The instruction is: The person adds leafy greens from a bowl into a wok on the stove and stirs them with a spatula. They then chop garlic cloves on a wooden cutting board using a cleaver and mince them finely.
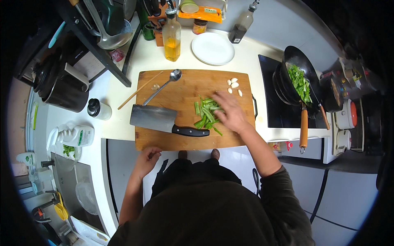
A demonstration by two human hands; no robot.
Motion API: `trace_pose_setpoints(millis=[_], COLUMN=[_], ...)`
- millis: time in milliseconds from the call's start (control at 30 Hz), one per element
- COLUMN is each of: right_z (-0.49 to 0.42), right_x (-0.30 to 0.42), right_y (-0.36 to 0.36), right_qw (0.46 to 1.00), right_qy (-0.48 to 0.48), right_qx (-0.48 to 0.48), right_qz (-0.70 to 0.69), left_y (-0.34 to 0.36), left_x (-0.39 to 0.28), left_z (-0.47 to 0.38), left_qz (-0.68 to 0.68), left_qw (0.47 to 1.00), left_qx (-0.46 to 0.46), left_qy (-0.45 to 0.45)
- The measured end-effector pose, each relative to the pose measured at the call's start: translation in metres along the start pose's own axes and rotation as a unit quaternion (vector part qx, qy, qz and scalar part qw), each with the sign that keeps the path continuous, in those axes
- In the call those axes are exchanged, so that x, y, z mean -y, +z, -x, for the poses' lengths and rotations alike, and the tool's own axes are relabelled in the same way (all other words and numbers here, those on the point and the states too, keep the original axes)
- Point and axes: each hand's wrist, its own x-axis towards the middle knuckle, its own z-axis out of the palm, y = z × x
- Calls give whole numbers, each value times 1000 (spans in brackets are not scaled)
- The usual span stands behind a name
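Cut green pepper pieces (207, 113) lie in a loose pile on the wooden cutting board (184, 89). My right hand (229, 112), blurred, is at the pile's right side with fingers spread; whether the fingertips touch the pieces is unclear. My left hand (150, 158) rests by the board's front left edge, loosely curled, with nothing visible in it. A cleaver (154, 118) lies flat left of the peppers, its black handle towards them. Behind its blade are a metal spoon (167, 83) and a wooden chopstick (140, 90). Several peeled garlic cloves (234, 84) sit at the back right.
A white plate (213, 48) and an oil bottle (171, 40) stand behind the board. On the right, a wok (289, 57) holding leafy greens (298, 83) sits over the black cooktop (277, 115), its wooden handle pointing towards me. A sink (69, 176) is at the left.
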Motion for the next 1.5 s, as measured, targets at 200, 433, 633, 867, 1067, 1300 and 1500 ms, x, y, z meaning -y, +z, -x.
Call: trace_pose_setpoints(millis=[200,433,633,867,1067,1300,1500], right_z=[36,-15,-20,-44,-64,-97,-106], right_x=[-2,50,38,0,-4,0,-53], right_y=[17,54,59,45,32,-36,-178], right_qw=[958,969,973,981,996,991,976], right_qy=[257,213,45,-31,-7,4,37], right_qx=[-107,-4,10,102,77,-129,-216], right_qz=[67,122,225,160,40,-34,-11], left_y=[15,18,11,24,38,61,72], left_x=[-8,-6,12,10,2,-4,-12], left_z=[-6,5,22,31,29,22,18], left_qz=[-49,-39,4,11,16,29,19], left_qw=[999,999,1000,998,998,998,998], left_qx=[20,12,-25,-43,-49,-48,-45], left_qy=[-10,-4,-5,-39,-35,-30,-28])
